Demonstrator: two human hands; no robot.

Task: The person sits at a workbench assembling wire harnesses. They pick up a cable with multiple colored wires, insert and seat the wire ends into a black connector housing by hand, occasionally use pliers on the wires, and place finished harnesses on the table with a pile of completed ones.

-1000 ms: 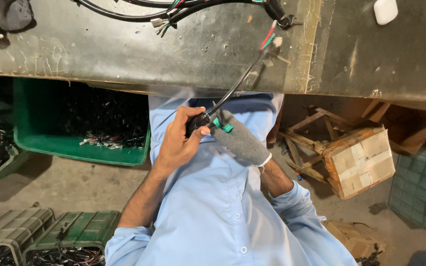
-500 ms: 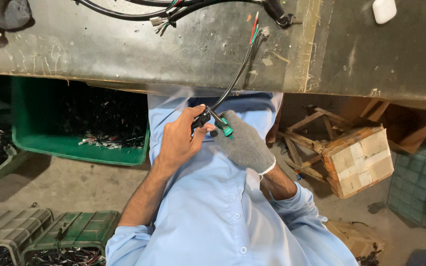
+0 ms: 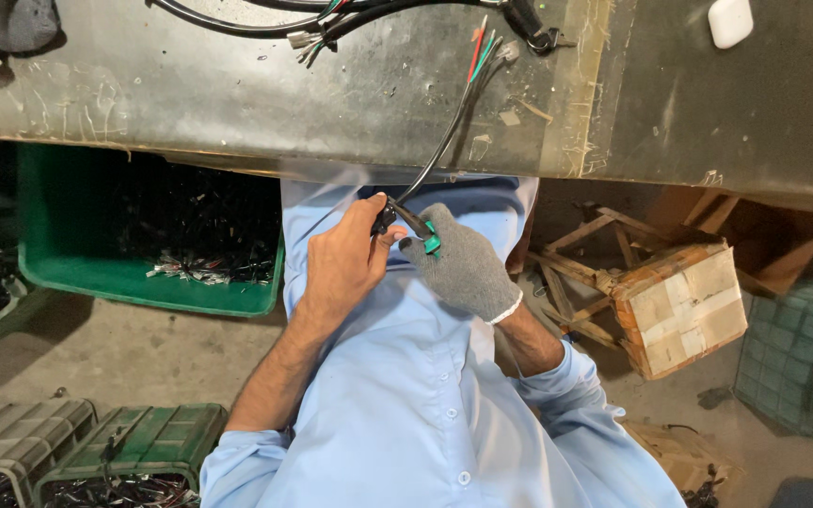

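Black sheathing covers the cable, which is pinched at its near end between the thumb and fingers of the bare left hand, just beside the grey-gloved right hand; that hand is clenched around a small green-handled tool whose tip meets the cable at the same spot. The cable is held in front of the light-blue shirt, below the edge of the dark workbench. Its long axis runs from the hands up and to the right — toward the far side of the bench — where red, green and pale wire ends fan out and point away from the person. A slip is judged the main risk: if the tool is pressed too hard or at a slant, the inner wires could be nicked, or the bare thumb beside the tip could be caught. The free far end could also whip or snag on the other cables lying on the bench if the cable is tugged.
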